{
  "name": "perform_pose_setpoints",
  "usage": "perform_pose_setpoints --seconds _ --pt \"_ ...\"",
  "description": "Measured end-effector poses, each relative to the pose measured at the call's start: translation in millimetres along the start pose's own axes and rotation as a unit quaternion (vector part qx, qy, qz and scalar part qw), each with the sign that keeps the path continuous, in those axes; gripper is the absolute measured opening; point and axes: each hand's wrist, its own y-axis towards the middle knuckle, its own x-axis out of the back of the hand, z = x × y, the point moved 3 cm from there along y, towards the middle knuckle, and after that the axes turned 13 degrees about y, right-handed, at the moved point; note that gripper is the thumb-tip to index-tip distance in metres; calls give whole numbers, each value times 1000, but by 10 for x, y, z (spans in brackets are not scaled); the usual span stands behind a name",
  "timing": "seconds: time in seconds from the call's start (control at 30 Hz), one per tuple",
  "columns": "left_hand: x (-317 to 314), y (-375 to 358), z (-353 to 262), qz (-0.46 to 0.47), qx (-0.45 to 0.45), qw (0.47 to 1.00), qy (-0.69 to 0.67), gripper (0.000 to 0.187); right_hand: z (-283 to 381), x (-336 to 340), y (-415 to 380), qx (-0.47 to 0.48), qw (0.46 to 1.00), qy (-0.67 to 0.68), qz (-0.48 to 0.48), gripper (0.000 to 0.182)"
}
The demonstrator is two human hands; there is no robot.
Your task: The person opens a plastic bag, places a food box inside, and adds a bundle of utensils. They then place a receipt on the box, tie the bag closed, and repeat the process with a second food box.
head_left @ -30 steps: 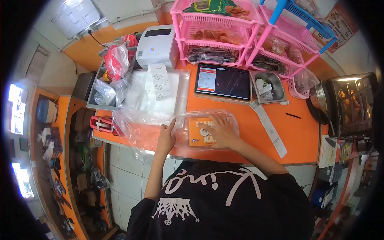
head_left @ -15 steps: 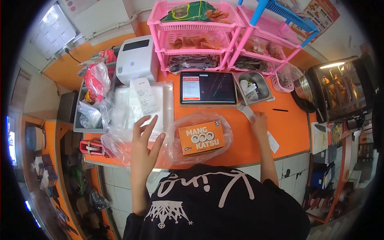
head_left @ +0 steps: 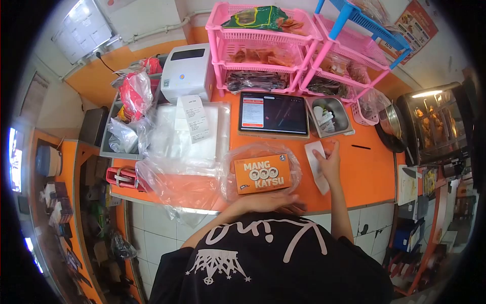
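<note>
An orange printed box (head_left: 262, 174) sits on the counter in a spread clear plastic bag (head_left: 230, 190). My left hand (head_left: 271, 202) reaches across the front of the box at the counter edge, fingers stretched out and somewhat blurred, with nothing seen in it. To the right of the box, my right hand (head_left: 330, 164) has a narrow white receipt (head_left: 316, 169) at its thumb and fingers, the thumb lying over the paper. Some of its fingers are hidden. Another long receipt (head_left: 196, 121) hangs from the white printer (head_left: 187, 73) over a stack of clear plastic bags (head_left: 217, 134).
A tablet (head_left: 273, 114) stands at the back, beside a metal tray (head_left: 341, 119) with small items. Pink racks (head_left: 263, 66) rise behind. A black pen-like stick (head_left: 360, 147) lies at right. Left are a grey bin (head_left: 114, 144) and a red-handled tool (head_left: 121, 177).
My left hand has moved down and right, from above the plastic bags to the box's front. The receipt at my right hand has shifted and turned. The view has shifted slightly.
</note>
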Motion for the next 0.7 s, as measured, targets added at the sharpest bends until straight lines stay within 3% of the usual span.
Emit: perform_pose_setpoints --seconds 0.03,0.07,0.1,0.13,0.17,0.2,0.23,0.27,0.3,0.37,0.43,0.47,0.57,0.7 --pt "-37 64 35 -3 1 1000 1 51 294 -180 -103 1 994 105 -9 23" --pt "-43 122 50 -86 -38 994 59 55 375 -329 -156 2 994 108 -7 23" --pt "-19 154 45 -168 -77 976 117 59 460 -469 -205 52 986 157 28 19" --pt "23 190 46 -171 -77 975 119 59 550 -580 -254 102 971 205 63 16" --pt "86 220 8 -150 -140 979 -15 61 620 -645 -321 104 971 207 66 16" --pt "145 225 -44 -125 -201 960 -148 64 643 -722 -415 25 967 227 109 17" --pt "182 200 -99 -128 -202 960 -145 64 650 -802 -501 -53 956 245 151 19" --pt "268 129 -136 -220 -197 928 -227 64 677 -861 -562 -52 956 246 154 19" --pt "351 46 -140 -309 -188 881 -307 64 715 -915 -619 -11 963 216 163 24" --pt "475 -81 -137 -309 -243 872 -290 56 800 -965 -694 29 966 186 176 29" --pt "535 -187 -127 -344 -241 871 -254 48 967 -1007 -774 171 962 -14 212 32" --pt "549 -223 -146 -404 -252 847 -236 36 1007 -1028 -808 168 965 -42 196 37" --pt "558 -291 -213 -472 -295 809 -193 33 979 -1074 -842 231 948 -82 202 39" --pt "550 -341 -206 -497 -302 789 -198 33 1001 -1133 -867 246 941 -58 223 44"
